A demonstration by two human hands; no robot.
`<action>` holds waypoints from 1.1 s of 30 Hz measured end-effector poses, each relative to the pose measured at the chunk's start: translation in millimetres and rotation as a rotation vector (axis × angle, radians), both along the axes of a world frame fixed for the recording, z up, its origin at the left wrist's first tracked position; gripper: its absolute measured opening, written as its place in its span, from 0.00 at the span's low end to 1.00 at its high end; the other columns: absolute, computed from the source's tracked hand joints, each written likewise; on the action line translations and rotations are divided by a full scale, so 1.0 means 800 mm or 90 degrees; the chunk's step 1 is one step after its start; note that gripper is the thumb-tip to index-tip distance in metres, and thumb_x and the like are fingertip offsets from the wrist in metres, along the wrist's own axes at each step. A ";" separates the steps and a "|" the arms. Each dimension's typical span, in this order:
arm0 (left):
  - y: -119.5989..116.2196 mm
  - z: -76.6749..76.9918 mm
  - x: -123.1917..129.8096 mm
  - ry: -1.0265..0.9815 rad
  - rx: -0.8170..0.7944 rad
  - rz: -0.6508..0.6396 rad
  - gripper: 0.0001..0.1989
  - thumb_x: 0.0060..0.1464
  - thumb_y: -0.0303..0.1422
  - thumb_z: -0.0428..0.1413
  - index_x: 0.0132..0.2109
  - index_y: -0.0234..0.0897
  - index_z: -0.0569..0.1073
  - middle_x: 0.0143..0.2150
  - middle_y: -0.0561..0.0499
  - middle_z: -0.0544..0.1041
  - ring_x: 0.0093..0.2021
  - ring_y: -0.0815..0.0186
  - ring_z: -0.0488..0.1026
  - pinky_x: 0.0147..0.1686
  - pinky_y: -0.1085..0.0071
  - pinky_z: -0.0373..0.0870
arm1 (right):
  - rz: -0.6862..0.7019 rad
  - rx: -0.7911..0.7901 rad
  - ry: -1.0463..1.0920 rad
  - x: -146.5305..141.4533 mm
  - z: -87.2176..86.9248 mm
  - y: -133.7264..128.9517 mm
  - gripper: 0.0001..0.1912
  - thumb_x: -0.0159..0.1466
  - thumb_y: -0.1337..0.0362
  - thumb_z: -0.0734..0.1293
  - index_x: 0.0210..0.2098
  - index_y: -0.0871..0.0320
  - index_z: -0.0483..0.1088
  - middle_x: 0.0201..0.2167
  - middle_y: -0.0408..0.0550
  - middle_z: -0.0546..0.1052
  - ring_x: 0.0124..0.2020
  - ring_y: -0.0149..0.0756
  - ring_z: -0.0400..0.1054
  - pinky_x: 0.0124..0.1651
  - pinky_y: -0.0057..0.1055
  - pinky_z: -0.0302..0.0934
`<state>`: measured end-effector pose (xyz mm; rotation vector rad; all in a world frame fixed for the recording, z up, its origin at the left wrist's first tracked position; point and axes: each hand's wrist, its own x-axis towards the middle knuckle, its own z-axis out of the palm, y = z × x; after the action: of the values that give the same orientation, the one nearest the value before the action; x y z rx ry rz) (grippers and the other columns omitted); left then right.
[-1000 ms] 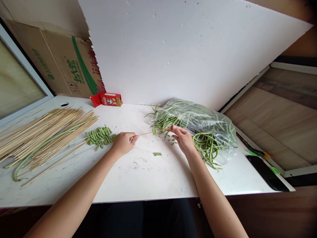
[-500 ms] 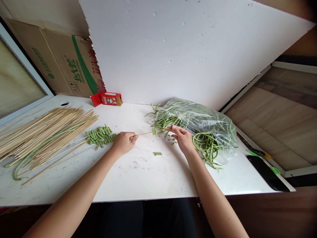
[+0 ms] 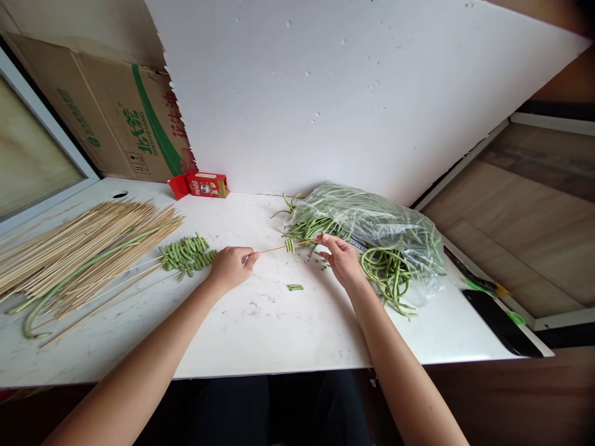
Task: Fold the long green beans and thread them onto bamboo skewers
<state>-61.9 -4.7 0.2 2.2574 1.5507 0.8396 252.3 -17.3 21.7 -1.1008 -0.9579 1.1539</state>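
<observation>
Between my two hands stretches a thin bamboo skewer [image 3: 272, 249], with a few short green bean pieces [image 3: 290, 246] threaded on it. My left hand [image 3: 233, 266] is closed in a pinch on its left end. Thumb and forefinger of my right hand [image 3: 341, 257] pinch its other end, near the bagged beans. Cut bean pieces [image 3: 295, 287] lie on the white table below the skewer. Left of my left hand sit skewers loaded with bean pieces [image 3: 186, 254], packed side by side.
Bare skewers [image 3: 88, 248] cover the left of the table, a long bean [image 3: 79, 275] across them. At right lie a clear plastic bag [image 3: 372, 210] of long beans [image 3: 390, 272] and a black phone [image 3: 499, 322]. A red box [image 3: 208, 184] stands by the white board [image 3: 353, 105].
Almost nothing differs. Both hands keep hold of the skewer in the same place, and the view has shifted very slightly.
</observation>
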 end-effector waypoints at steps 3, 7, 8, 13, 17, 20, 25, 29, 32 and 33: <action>0.001 -0.001 0.000 -0.001 0.003 0.001 0.23 0.64 0.47 0.50 0.24 0.40 0.64 0.20 0.52 0.64 0.24 0.65 0.57 0.30 0.66 0.48 | -0.001 -0.007 0.004 0.000 0.001 0.000 0.17 0.55 0.46 0.81 0.34 0.51 0.83 0.47 0.48 0.84 0.52 0.44 0.75 0.42 0.33 0.69; 0.002 0.000 0.001 -0.020 0.008 0.000 0.24 0.65 0.48 0.50 0.24 0.40 0.62 0.20 0.53 0.63 0.25 0.66 0.57 0.30 0.67 0.48 | 0.007 -0.008 0.018 0.001 0.003 0.000 0.16 0.57 0.47 0.80 0.36 0.50 0.83 0.43 0.46 0.83 0.48 0.40 0.74 0.41 0.31 0.68; 0.002 0.001 0.002 -0.024 0.010 -0.001 0.25 0.65 0.48 0.50 0.24 0.40 0.62 0.20 0.53 0.63 0.25 0.66 0.57 0.30 0.67 0.48 | 0.011 -0.009 0.023 0.002 0.004 0.000 0.15 0.57 0.47 0.80 0.36 0.50 0.83 0.41 0.46 0.82 0.47 0.39 0.74 0.40 0.30 0.67; 0.003 0.001 0.002 -0.030 0.021 -0.007 0.25 0.66 0.48 0.50 0.24 0.39 0.62 0.20 0.53 0.63 0.25 0.67 0.59 0.30 0.67 0.49 | 0.003 -0.021 0.069 0.003 0.006 0.000 0.14 0.57 0.50 0.81 0.37 0.50 0.83 0.37 0.45 0.81 0.42 0.37 0.72 0.38 0.29 0.65; 0.003 0.000 0.001 -0.029 0.029 -0.005 0.25 0.66 0.48 0.51 0.24 0.39 0.63 0.20 0.53 0.65 0.25 0.66 0.60 0.30 0.67 0.49 | -0.004 -0.016 0.067 0.002 0.007 -0.001 0.14 0.56 0.50 0.81 0.34 0.52 0.82 0.36 0.46 0.80 0.41 0.37 0.72 0.37 0.29 0.65; 0.003 0.000 0.002 -0.024 0.030 -0.005 0.24 0.66 0.48 0.51 0.24 0.39 0.65 0.21 0.52 0.67 0.26 0.66 0.63 0.30 0.67 0.50 | -0.013 -0.022 0.062 0.002 0.006 0.000 0.15 0.55 0.50 0.82 0.35 0.52 0.82 0.36 0.45 0.80 0.40 0.36 0.71 0.36 0.29 0.64; 0.000 0.002 0.003 0.002 0.027 0.003 0.24 0.66 0.48 0.51 0.24 0.40 0.66 0.22 0.51 0.68 0.25 0.65 0.63 0.30 0.67 0.50 | -0.023 -0.024 0.048 0.000 0.000 0.002 0.15 0.55 0.50 0.82 0.31 0.53 0.81 0.34 0.45 0.78 0.38 0.35 0.69 0.35 0.28 0.63; -0.002 0.004 0.003 0.022 0.020 0.005 0.24 0.66 0.47 0.50 0.24 0.40 0.67 0.22 0.50 0.69 0.25 0.64 0.62 0.30 0.66 0.49 | -0.023 -0.028 0.034 0.000 -0.005 0.003 0.16 0.55 0.49 0.81 0.32 0.53 0.82 0.35 0.46 0.78 0.37 0.34 0.69 0.34 0.27 0.64; -0.002 0.004 0.003 0.033 0.017 0.004 0.23 0.66 0.47 0.49 0.25 0.40 0.68 0.22 0.50 0.70 0.25 0.63 0.61 0.30 0.66 0.49 | -0.020 -0.020 0.023 0.001 -0.008 0.004 0.17 0.56 0.48 0.81 0.31 0.54 0.81 0.35 0.46 0.78 0.36 0.34 0.68 0.34 0.28 0.64; -0.002 0.004 0.003 0.035 0.019 0.005 0.23 0.65 0.47 0.50 0.25 0.40 0.68 0.22 0.50 0.70 0.25 0.63 0.62 0.30 0.66 0.49 | -0.020 -0.017 0.020 0.001 -0.008 0.004 0.17 0.56 0.48 0.81 0.30 0.54 0.81 0.35 0.46 0.78 0.36 0.34 0.68 0.34 0.28 0.64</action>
<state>-59.5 -6.4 3.5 2.3153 1.5816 0.8138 252.8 -14.2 14.9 -1.1121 -0.8995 1.1575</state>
